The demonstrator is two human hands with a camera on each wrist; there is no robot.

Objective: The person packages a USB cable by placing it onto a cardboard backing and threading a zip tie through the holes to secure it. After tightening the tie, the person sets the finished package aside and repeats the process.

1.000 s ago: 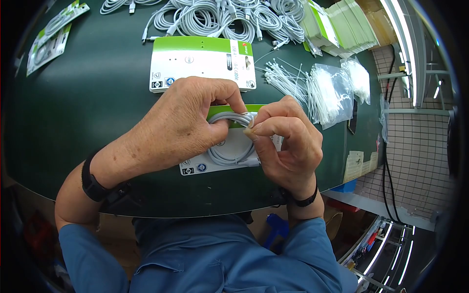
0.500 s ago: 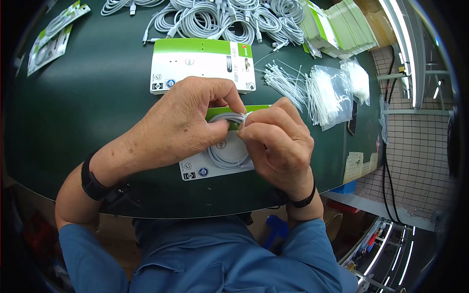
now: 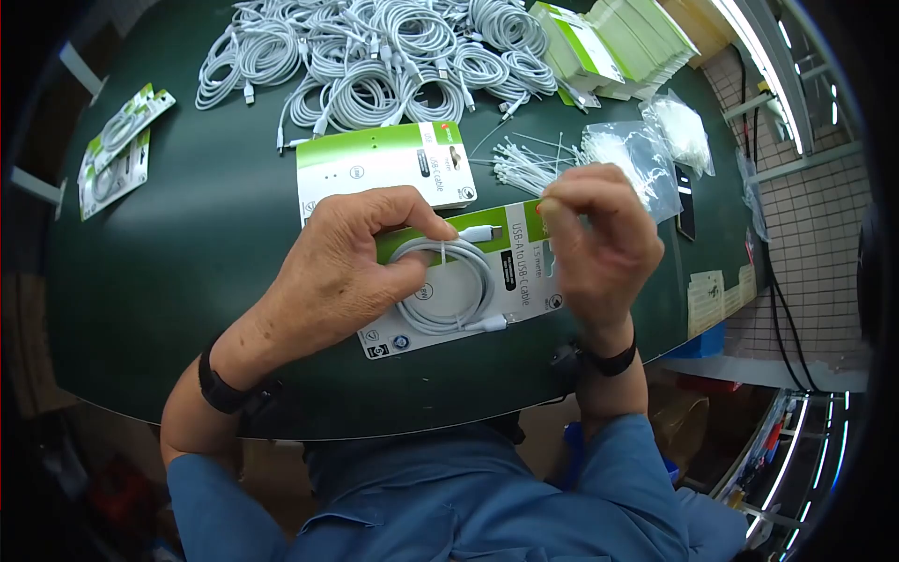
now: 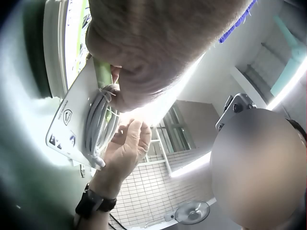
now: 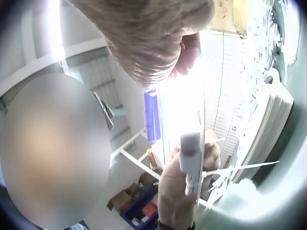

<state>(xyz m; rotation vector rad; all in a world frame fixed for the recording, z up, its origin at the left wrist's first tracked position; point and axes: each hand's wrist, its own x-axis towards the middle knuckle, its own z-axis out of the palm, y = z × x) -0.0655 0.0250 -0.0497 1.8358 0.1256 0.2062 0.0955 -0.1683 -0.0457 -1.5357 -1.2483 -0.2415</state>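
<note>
A printed retail card (image 3: 526, 245), green along its top, carries a coiled white USB cable (image 3: 487, 281). A white cable tie (image 3: 444, 253) loops round the top of the coil. My left hand (image 3: 346, 262) pinches coil and card at the upper left, thumb in front and index finger over the top edge. My right hand (image 3: 609, 244) has curled fingers and pinches the card's upper right corner. In the right wrist view the card shows nearly edge-on, with the cable plug (image 5: 191, 160) before it and a tie tail (image 5: 254, 166) sticking out behind.
A stack of cards (image 3: 318, 173) lies behind the work. Beyond are many coiled cables (image 3: 375, 89), loose ties (image 3: 524, 164), bagged ties (image 3: 646, 169) and card piles (image 3: 637, 47). Finished-looking cabled cards (image 3: 117, 169) lie at the left. A dark phone (image 3: 686, 206) sits at right.
My right hand has left the coil's top and moved right to the card's corner, exposing the tie and plugs. My left hand keeps its pinch. The head view has shifted.
</note>
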